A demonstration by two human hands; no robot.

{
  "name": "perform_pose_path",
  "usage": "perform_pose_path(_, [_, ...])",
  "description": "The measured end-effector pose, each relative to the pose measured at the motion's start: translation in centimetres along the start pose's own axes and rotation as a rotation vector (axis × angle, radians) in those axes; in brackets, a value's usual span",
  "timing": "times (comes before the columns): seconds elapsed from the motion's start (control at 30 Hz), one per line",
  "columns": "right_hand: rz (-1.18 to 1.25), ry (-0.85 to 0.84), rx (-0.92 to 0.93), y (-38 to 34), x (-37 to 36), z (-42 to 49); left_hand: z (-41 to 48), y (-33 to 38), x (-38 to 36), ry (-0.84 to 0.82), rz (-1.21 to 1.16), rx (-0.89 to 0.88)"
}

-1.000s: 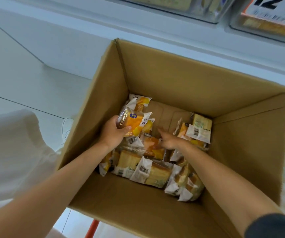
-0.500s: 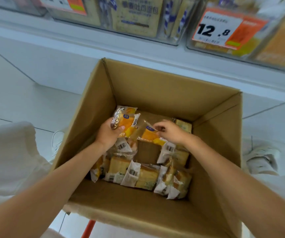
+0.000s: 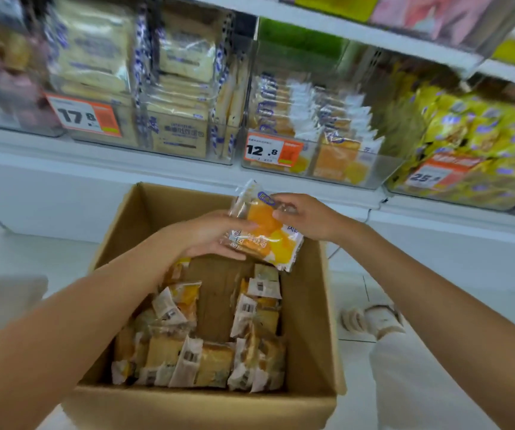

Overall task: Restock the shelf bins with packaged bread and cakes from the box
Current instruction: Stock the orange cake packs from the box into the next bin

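Hands meet above the cardboard box (image 3: pixel 307 308). The left hand (image 3: pixel 209 235) grips an orange-printed cake packet (image 3: pixel 264 235) from below, thumb on top, and the right hand (image 3: pixel 310 218) pinches its upper edge. A second packet may lie beneath it, but the wrapper and the left fingers hide that. The packet hangs over the box's far right corner, below the clear bin (image 3: pixel 371 170) bearing the 12.8 price tag (image 3: pixel 273 150). More wrapped cake slices (image 3: pixel 188 358) lie on the box floor, partly covered by the left forearm. The neighbouring bins are blurred, and the yellow packs (image 3: pixel 482 141) are cut off at the right edge.
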State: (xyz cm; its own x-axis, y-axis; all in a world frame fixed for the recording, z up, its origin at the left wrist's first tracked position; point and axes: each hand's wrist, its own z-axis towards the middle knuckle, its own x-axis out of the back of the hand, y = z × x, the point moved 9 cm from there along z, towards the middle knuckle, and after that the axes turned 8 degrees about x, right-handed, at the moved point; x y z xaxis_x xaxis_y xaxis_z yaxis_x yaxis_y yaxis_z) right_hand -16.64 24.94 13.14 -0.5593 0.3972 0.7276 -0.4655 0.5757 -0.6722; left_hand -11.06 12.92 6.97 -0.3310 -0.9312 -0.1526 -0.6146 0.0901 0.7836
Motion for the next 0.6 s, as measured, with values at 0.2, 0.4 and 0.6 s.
perform_pose_path(0.2, [-0.172, 0.025, -0.101, -1.8, 6.6, -3.4, 0.1, 7.1, -4.7, -0.144, 0.101, -0.079])
perform_pose_path(0.4, [-0.167, 0.193, -0.216, -1.6, 14.0, -5.4, 2.1, 15.5, -7.1, -0.088, 0.359, -0.237])
perform_pose_path(0.6, [-0.510, 0.657, -0.271, 0.4, 23.4, -8.2, 4.8, 25.2, -4.4, 0.252, 0.695, -0.575])
